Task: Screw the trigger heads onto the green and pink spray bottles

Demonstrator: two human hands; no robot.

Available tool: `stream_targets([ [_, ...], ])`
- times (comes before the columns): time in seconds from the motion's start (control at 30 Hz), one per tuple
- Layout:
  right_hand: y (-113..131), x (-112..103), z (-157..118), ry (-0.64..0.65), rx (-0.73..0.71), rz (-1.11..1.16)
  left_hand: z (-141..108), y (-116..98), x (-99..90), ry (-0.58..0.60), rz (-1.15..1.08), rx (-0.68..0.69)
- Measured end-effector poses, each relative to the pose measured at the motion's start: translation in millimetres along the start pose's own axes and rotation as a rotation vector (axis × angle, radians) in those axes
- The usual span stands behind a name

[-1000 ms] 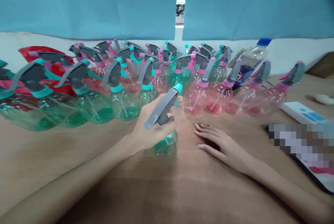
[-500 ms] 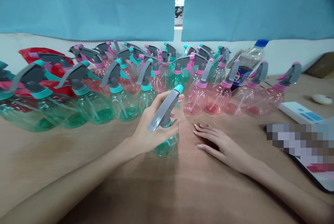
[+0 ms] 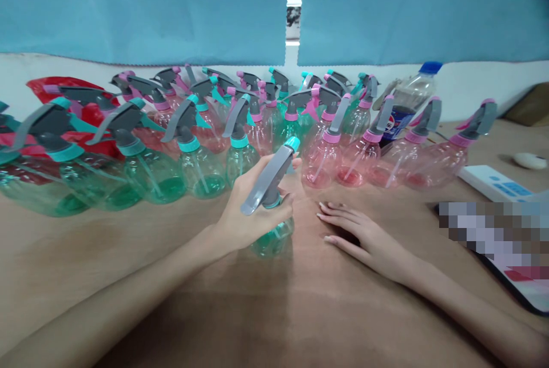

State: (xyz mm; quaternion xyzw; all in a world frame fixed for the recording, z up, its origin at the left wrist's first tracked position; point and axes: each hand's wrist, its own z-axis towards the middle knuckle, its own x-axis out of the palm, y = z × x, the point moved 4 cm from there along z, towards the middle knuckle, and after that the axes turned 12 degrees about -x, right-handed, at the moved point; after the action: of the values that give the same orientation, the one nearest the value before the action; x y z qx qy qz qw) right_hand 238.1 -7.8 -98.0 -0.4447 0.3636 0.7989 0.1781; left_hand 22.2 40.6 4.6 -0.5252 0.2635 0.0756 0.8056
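In the middle of the table, my left hand point(image 3: 246, 202) is wrapped round the neck of a green spray bottle point(image 3: 272, 239). The bottle has a grey head with a teal nozzle tip and collar. Its trigger is hidden behind my fingers. To the right, my right hand point(image 3: 354, 231) rests on the tabletop, fingers stretched out and holding nothing. Just beyond my left hand stands a green spray bottle point(image 3: 241, 158) at the end of a green row. A pink spray bottle point(image 3: 321, 163) begins another row beyond my right hand.
More green and pink spray bottles crowd the back. A red plastic bag point(image 3: 72, 91) lies behind them at left. At right are a blue-capped drink bottle point(image 3: 414, 96), a white device with blue buttons point(image 3: 493, 180), a white mouse point(image 3: 530, 160) and a blurred-out phone or tablet point(image 3: 510, 294).
Both hands and the held bottle stay practically where they were. The whole view has shifted very slightly.
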Motion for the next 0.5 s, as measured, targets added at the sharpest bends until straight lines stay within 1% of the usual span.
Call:
stream_targets([
  [0.13, 0.1, 0.1, -0.1, 0.015, 0.001, -0.006, -0.2, 0.4, -0.4, -0.013, 0.01, 0.004],
  [0.33, 0.8, -0.8, 0.2, -0.01, -0.008, 0.0, -0.2, 0.9, -0.5, -0.029, 0.023, -0.003],
  [0.5, 1.4, -0.7, 0.5, 0.008, -0.005, -0.005, -0.3, -0.3, -0.5, -0.029, 0.011, -0.007],
])
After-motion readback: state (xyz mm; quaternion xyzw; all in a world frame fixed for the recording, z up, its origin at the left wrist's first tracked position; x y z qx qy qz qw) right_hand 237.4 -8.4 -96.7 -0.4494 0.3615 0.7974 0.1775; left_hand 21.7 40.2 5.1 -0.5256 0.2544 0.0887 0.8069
